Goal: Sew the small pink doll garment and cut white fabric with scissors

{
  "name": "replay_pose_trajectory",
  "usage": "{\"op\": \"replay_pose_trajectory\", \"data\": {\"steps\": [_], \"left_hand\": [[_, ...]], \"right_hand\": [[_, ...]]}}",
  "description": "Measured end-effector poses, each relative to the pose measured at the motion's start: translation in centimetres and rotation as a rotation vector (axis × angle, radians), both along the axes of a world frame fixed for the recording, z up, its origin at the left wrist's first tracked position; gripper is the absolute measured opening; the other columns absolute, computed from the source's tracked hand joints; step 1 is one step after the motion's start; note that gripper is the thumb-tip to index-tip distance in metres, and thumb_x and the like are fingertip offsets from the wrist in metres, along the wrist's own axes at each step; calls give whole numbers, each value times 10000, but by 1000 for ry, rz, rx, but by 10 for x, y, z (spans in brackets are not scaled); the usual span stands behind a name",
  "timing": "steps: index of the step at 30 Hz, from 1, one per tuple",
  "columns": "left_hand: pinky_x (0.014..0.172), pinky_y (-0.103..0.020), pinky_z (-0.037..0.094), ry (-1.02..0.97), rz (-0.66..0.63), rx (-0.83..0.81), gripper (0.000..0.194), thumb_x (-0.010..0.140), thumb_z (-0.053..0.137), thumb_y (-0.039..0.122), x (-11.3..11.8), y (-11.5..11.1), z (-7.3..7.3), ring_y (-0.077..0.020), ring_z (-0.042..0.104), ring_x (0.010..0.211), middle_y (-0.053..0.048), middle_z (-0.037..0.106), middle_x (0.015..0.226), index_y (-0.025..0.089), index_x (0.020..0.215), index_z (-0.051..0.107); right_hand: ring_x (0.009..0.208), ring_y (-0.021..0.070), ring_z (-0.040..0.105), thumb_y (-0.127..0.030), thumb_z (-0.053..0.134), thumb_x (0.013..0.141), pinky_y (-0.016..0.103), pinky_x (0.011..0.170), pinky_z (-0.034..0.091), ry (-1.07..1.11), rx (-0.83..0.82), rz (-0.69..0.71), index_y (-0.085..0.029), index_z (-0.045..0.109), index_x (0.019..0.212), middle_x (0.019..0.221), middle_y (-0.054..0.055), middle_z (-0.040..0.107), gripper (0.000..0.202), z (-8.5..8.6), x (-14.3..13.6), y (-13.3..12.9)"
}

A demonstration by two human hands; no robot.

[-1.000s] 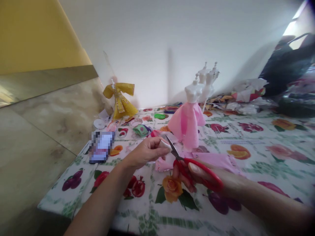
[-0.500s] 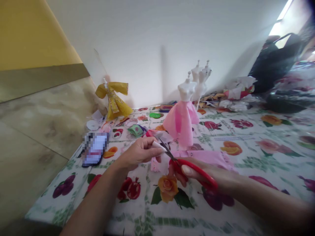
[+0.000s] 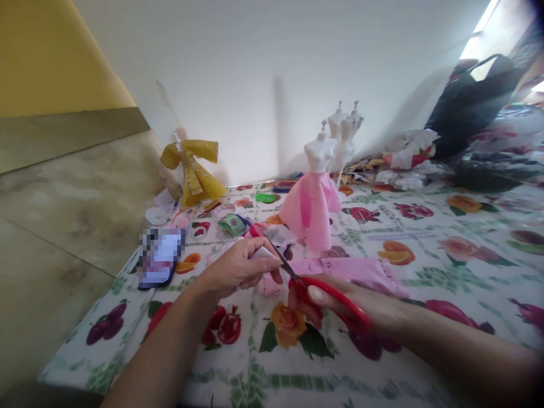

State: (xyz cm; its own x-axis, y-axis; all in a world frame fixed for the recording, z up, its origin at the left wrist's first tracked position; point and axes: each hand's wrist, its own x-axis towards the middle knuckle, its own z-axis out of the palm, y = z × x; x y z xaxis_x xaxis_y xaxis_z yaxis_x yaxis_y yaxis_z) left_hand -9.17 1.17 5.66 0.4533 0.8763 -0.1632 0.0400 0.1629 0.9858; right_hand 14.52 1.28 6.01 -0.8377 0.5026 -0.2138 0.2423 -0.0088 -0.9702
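Note:
Between thumb and fingers, my left hand (image 3: pixel 244 265) pinches a small white piece (image 3: pixel 262 253); whether it is paper or cloth I cannot tell. My right hand (image 3: pixel 327 297) is wrapped round the red handles of a pair of scissors (image 3: pixel 340 294). Their blades point up and left and pass right beside the white piece, close to my left fingertips. Behind and below the hands lies pink fabric (image 3: pixel 361 269) with small marks along its edge. Just beyond it stands a white doll-size dress form (image 3: pixel 318 153) wearing a pink skirt (image 3: pixel 312 207).
A small yellow dress (image 3: pixel 198 173) stands at the back left. Near it are a phone (image 3: pixel 161 258), a tape roll (image 3: pixel 223 211), a green object (image 3: pixel 266 198) and a green patterned packet (image 3: pixel 233 224). More dress forms (image 3: pixel 351 133), scraps (image 3: pixel 408 150) and a dark bag (image 3: pixel 471 107) stand toward the right.
The scissors have shifted slightly left, and their blades now lie nearer the left fingers. The white piece sits lower in my left hand. The whole view has moved a little.

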Motion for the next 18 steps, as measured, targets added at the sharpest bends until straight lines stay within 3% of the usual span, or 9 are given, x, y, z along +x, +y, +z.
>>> {"op": "replay_pose_trajectory", "data": {"steps": [5, 9, 14, 18], "left_hand": [[314, -137, 179, -6, -16, 9, 291, 845, 701, 391, 0, 1, -2, 9, 324, 330, -55, 729, 762, 142, 826, 551], [319, -150, 163, -13, -18, 25, 305, 860, 682, 407, 2, 0, -1, 21, 315, 329, -69, 729, 812, 123, 819, 579], [316, -188, 139, -74, 38, 7, 418, 954, 479, 502, 5, -3, 1, 3, 330, 323, -109, 729, 859, 118, 839, 598], [309, -188, 129, -36, 88, 35, 353, 951, 507, 471, 11, -5, 1, 9, 322, 319, -84, 720, 876, 132, 883, 580]], "right_hand": [[665, 143, 504, -625, 382, 952, 264, 616, 407, 83, -70, 15, -195, 557, 787, 690, 5, 478, 493, -1, 2, -2], [666, 149, 475, -642, 294, 971, 301, 679, 424, 186, -127, 14, -173, 603, 908, 690, 1, 460, 566, -19, 3, 0], [596, 126, 413, -633, 248, 980, 283, 635, 390, 381, -239, -14, -160, 603, 895, 633, -19, 426, 598, -44, -6, 4], [558, 117, 390, -636, 184, 987, 275, 615, 373, 385, -217, -38, -158, 595, 886, 611, -30, 405, 637, -51, -9, 7]]}}
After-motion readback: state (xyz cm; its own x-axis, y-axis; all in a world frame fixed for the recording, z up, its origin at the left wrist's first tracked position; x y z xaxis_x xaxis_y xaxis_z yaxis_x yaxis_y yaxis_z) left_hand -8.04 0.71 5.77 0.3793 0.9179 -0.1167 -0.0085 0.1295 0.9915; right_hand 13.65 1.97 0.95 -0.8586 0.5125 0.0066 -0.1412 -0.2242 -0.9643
